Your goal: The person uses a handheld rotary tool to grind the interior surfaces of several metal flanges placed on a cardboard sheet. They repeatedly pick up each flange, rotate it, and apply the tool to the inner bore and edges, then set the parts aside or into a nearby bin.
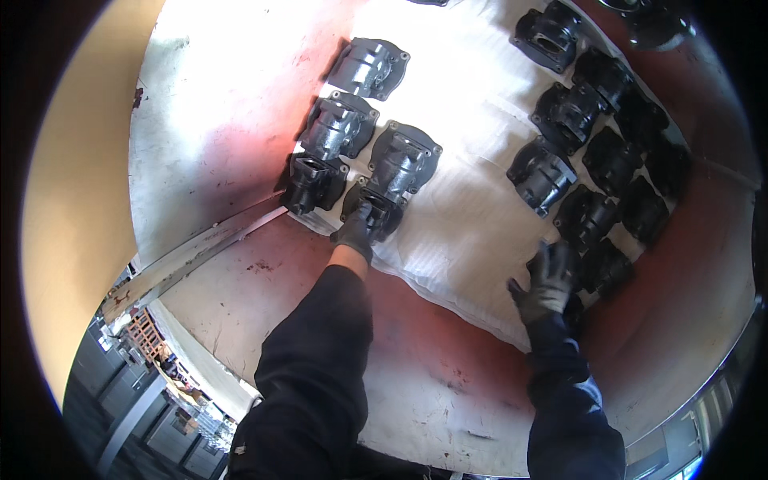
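My left hand (354, 234), in a dark glove, has its fingers closed on the near rim of a black metal housing (382, 210). That housing lies on a white cloth (456, 232), its opening facing up. Touching it on the far side is another flanged housing (404, 158). To the right, my gloved right hand (548, 282) is spread, thumb apart from the fingers, over the cloth's edge. Close beside it are black housings (606, 266); the hand hides part of one, and whether it touches it I cannot tell.
More housings stand at the left, among them a far one (368, 69) and a near one (312, 182). A tight cluster (612, 160) fills the right side. A curved wall with red paint (456, 364) rings the cloth; a wooden strip (200, 248) lies at the left.
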`<state>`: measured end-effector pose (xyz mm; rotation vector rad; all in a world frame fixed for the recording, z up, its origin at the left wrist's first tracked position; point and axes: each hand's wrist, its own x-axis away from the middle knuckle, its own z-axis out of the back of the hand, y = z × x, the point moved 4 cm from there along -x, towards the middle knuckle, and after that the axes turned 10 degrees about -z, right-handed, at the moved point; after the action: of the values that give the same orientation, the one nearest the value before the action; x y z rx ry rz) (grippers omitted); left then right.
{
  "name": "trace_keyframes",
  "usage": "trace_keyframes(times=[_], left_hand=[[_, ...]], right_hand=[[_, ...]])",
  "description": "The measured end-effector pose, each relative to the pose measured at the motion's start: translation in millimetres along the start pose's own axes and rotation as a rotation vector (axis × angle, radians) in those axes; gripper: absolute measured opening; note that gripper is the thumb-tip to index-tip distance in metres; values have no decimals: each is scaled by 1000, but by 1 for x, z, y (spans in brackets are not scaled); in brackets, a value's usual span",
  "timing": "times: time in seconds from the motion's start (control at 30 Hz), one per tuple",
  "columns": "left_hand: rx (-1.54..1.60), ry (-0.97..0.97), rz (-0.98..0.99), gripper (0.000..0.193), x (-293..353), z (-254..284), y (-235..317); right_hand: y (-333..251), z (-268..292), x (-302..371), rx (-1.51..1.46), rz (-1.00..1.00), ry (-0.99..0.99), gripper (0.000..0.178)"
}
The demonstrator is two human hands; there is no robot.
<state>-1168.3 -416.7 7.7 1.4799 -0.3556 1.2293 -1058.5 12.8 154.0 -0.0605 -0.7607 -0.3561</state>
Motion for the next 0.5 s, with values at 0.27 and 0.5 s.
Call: trace_keyframes(times=[0.27, 0.5], left_hand=[[373, 31, 65, 62, -14, -17, -3], [440, -81, -50, 44, -19, -24, 9]], right_hand=[[-276, 70, -108, -204, 412, 215, 111], [-325, 52, -127, -152, 273, 88, 81]])
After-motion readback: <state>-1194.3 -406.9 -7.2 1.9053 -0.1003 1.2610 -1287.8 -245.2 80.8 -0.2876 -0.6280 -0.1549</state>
